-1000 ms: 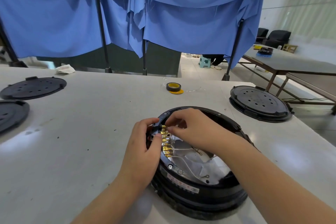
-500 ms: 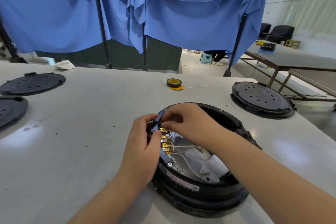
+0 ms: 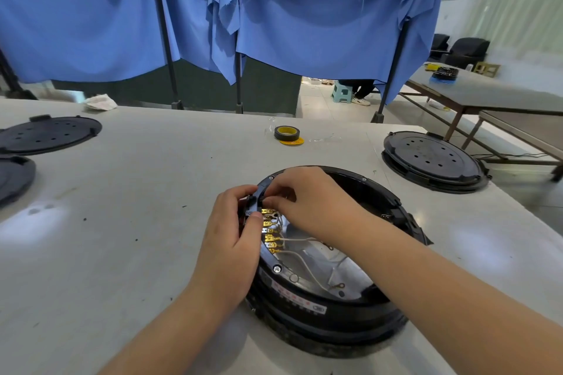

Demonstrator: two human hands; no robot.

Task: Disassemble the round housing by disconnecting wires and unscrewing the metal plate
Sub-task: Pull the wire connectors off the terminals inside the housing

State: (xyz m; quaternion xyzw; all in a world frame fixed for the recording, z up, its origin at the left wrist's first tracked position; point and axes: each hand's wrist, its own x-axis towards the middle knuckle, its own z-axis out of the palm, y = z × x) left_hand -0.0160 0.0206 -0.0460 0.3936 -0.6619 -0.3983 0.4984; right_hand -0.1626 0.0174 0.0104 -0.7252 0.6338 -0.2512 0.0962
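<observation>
The round black housing (image 3: 320, 313) lies open side up on the white table, right in front of me. Inside it a shiny metal plate (image 3: 323, 265) shows, crossed by white wires (image 3: 300, 260). A row of brass terminals (image 3: 271, 230) runs along the housing's left inner rim. My left hand (image 3: 234, 240) grips the left rim, thumb against the terminal block. My right hand (image 3: 310, 204) reaches over the housing and pinches a connector at the top of the terminal row; its fingertips hide that connector.
A roll of black tape (image 3: 287, 133) on a yellow disc sits behind the housing. A black round cover (image 3: 432, 161) lies at the right, two more covers (image 3: 48, 134) at the left. The table edge runs close on the right. Blue curtains hang behind.
Both hands stay at the terminal row; my right fingers have shifted slightly up along it. The camera has tilted, so the housing sits a little higher in view.
</observation>
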